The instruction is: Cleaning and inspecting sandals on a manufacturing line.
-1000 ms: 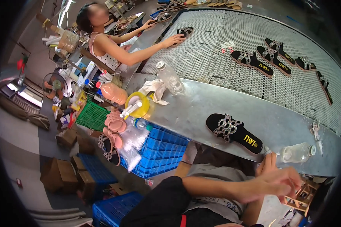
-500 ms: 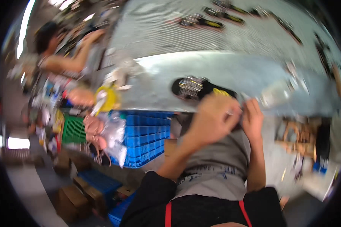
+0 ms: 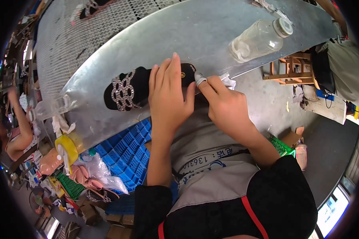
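A black sandal (image 3: pixel 125 93) with glittery looped straps lies on the metal tabletop in front of me, toe to the left and heel to the right. My left hand (image 3: pixel 167 89) rests across its middle, fingers stretched out together and thumb apart. Part of the black insole (image 3: pixel 187 73) shows between my hands. At the heel end, my right hand (image 3: pixel 227 103) is closed round a white cloth (image 3: pixel 228 81). Some of the cloth covers the index fingertip, which touches the sandal's heel edge.
A clear bottle (image 3: pixel 257 40) with a white cap lies on the tabletop (image 3: pixel 155 44) to the right. Beyond is a ridged mesh surface (image 3: pixel 64 47) carrying another sandal (image 3: pixel 92 8). A blue crate (image 3: pixel 125 151), a yellow container (image 3: pixel 70 149) and pink sandals (image 3: pixel 81 175) are at left. Other people sit nearby.
The view has swung round, shifting the sandal left. My left hand, blurred over the heel end before, now lies across the sandal's middle. My right hand has come against the heel edge with the cloth.
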Demonstrator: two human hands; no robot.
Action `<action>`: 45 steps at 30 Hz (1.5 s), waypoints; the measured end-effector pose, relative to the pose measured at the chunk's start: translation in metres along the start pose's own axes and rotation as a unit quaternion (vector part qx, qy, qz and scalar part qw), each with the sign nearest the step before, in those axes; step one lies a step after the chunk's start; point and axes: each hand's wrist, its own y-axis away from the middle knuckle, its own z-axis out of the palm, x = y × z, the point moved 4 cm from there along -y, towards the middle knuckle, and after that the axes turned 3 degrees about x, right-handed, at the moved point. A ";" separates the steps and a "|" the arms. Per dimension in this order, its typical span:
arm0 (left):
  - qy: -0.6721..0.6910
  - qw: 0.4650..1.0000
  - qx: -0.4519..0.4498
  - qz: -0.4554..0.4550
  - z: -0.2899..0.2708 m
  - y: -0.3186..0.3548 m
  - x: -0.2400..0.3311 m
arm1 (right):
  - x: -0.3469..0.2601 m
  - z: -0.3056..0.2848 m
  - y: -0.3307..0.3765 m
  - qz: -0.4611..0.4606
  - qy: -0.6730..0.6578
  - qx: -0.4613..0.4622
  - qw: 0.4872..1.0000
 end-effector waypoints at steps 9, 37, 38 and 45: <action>0.044 0.999 0.012 -0.008 0.000 -0.005 -0.006 | -0.004 0.007 -0.014 0.035 0.058 -0.051 0.996; 0.034 0.998 -0.042 0.011 0.003 -0.008 -0.005 | -0.006 0.002 -0.016 0.066 0.067 -0.111 0.989; 0.037 0.998 -0.043 0.011 0.004 -0.008 -0.005 | -0.006 0.003 -0.019 0.068 0.068 -0.112 0.989; 0.057 0.998 -0.018 0.010 0.003 -0.008 -0.007 | -0.008 0.001 -0.022 0.082 0.071 -0.114 0.988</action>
